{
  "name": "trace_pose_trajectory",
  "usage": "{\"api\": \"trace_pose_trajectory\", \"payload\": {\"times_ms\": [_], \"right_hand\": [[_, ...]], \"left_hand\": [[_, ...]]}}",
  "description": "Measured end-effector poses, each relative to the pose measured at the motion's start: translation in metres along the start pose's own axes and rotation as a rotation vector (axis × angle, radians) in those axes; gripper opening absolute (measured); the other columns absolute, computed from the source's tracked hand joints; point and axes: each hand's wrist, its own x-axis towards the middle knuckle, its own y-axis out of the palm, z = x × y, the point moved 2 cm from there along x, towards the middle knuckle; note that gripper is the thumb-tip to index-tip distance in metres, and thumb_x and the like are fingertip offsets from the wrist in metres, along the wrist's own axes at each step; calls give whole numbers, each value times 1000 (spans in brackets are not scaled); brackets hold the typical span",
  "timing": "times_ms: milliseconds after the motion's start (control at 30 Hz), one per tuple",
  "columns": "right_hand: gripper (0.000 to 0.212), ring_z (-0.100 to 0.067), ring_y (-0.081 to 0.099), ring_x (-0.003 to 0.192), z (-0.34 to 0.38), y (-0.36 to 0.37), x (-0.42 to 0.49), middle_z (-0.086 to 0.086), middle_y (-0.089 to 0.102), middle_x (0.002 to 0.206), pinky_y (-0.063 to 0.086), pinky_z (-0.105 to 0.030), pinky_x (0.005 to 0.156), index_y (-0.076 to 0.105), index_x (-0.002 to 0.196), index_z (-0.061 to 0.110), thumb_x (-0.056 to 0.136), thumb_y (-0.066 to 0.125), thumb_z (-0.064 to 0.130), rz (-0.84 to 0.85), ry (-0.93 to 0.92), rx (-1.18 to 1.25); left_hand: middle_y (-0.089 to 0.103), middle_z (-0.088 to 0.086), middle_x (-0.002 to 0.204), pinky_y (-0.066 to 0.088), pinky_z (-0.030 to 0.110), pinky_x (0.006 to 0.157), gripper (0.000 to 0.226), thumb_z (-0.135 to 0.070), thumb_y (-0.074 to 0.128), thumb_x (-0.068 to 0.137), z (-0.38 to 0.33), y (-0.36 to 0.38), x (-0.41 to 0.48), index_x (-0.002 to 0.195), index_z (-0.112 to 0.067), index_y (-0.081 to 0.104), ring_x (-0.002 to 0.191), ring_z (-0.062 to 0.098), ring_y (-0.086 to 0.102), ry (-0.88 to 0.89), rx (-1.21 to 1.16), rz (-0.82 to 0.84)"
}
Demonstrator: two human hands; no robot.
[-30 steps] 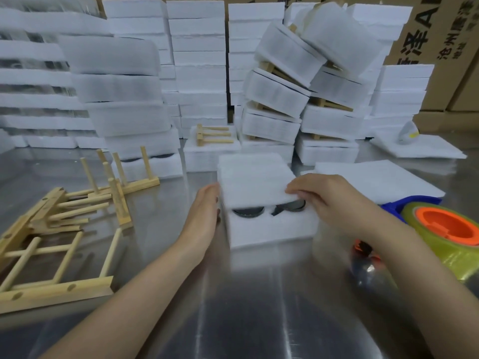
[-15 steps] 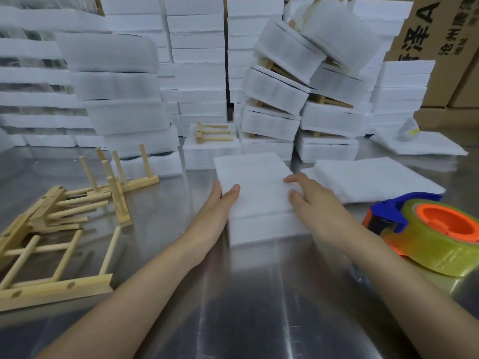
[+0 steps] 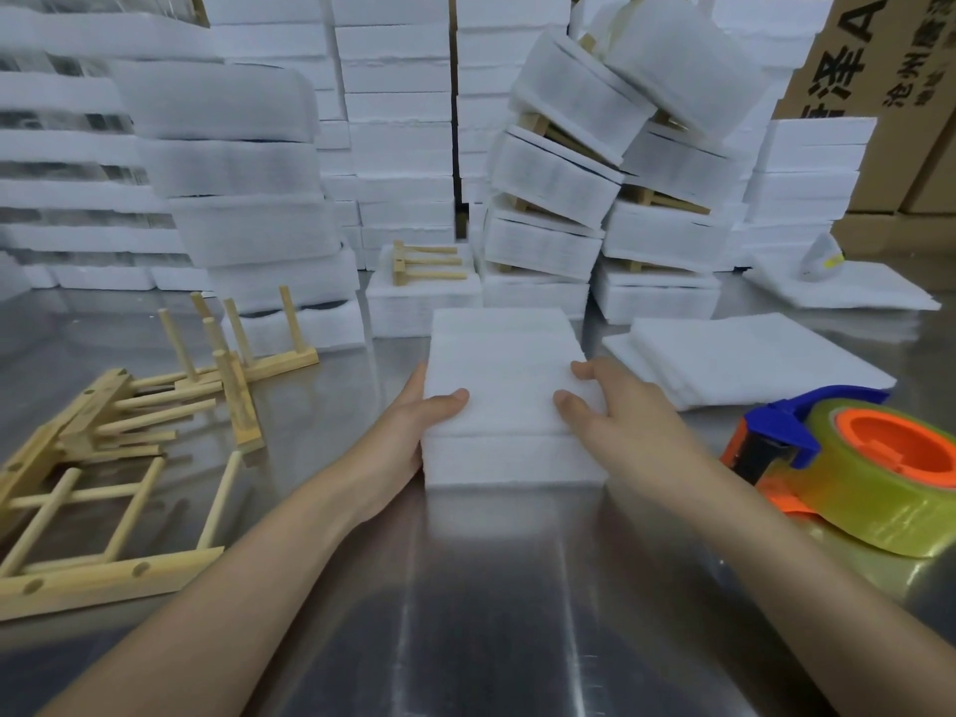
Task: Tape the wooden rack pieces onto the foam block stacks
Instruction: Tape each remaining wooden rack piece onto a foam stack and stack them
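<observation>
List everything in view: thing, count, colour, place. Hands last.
foam block stack: one, white, table centre
wooden rack pieces: several, pale wood, loose pile at table left
wooden rack piece: one, pale wood, on a foam block behind the centre stack
tape dispenser: one, blue and orange with yellowish tape, table right
foam sheets: flat pile, white, right of the centre stack
foam stacks: many, white, along the back; those at right lean
cardboard boxes: brown, upper right
table: one, shiny metal
left hand: grips the centre stack's left side
right hand: grips its right side
</observation>
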Motion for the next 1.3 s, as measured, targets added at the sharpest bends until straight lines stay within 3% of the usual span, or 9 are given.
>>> {"api": "trace_pose_trajectory", "payload": {"times_ms": [133, 267, 500, 600, 700, 833, 933, 1167, 1300], "right_hand": [[44, 4, 49, 71, -2, -1, 2, 9, 54, 104, 29, -7, 54, 43, 134, 24, 95, 47, 44, 37, 1, -1], [42, 7, 47, 78, -3, -2, 3, 7, 52, 115, 30, -9, 60, 38, 132, 24, 96, 45, 45, 102, -11, 10], [40, 3, 49, 76, -2, -1, 1, 6, 53, 102, 30, -7, 55, 35, 130, 22, 98, 43, 44, 123, -15, 28], [42, -5, 46, 81, -2, 1, 0, 4, 48, 113, 30, -2, 57, 34, 133, 19, 99, 42, 42, 118, -25, 22], [43, -2, 45, 80, -2, 1, 0, 4, 47, 113, 31, -2, 58, 33, 133, 18, 99, 41, 42, 119, -31, 1], [43, 6, 44, 74, -2, 2, 1, 4, 48, 109, 31, -4, 57, 34, 132, 18, 98, 41, 43, 113, -39, -29], [43, 7, 45, 74, -2, 2, 1, 3, 49, 107, 31, -6, 57, 34, 132, 18, 98, 40, 43, 118, -38, -39], [43, -6, 47, 81, 0, 2, 0, 2, 49, 116, 30, -25, 63, 32, 133, 17, 99, 39, 42, 124, -46, -28], [48, -8, 41, 103, -3, 3, 2, 2, 42, 139, 27, -19, 75, 29, 137, 15, 99, 39, 42, 146, -49, -18]], "left_hand": [[65, -3, 126, 50, 25, 89, 63, -22, 58, 77, 0, 0, 0, 139, -26, 44, 114, 15, 63, 0, -29, 41], [64, -2, 128, 49, 29, 92, 71, -12, 67, 74, 2, -4, 2, 139, -25, 44, 116, 17, 62, 2, -49, 65], [69, 0, 114, 49, 28, 86, 28, -24, 59, 86, -6, -4, 5, 114, -27, 64, 103, 13, 67, -45, 46, -27], [63, 3, 102, 42, 29, 85, 28, -26, 42, 100, -20, -30, 6, 88, -21, 67, 103, 23, 58, 76, 646, -519], [48, 21, 122, 32, 43, 98, 27, -15, 52, 86, -27, -59, -4, 105, -1, 64, 117, 39, 42, 110, 1423, -892], [11, 23, 154, 9, 51, 116, 55, -24, 48, 90, -20, -70, -12, 139, -1, 38, 141, 46, 10, -438, 1550, -806], [16, 21, 151, 18, 45, 114, 52, -22, 44, 92, -18, -67, -11, 141, -5, 36, 137, 45, 20, -509, 1577, -754], [21, 23, 136, 44, 45, 93, 35, 7, 51, 83, -25, -54, -14, 118, 4, 49, 111, 45, 44, -249, 1453, -708], [26, 22, 135, 40, 31, 94, 35, 11, 42, 88, -45, -36, -20, 120, 2, 53, 107, 36, 48, 413, 1210, -822]]}}
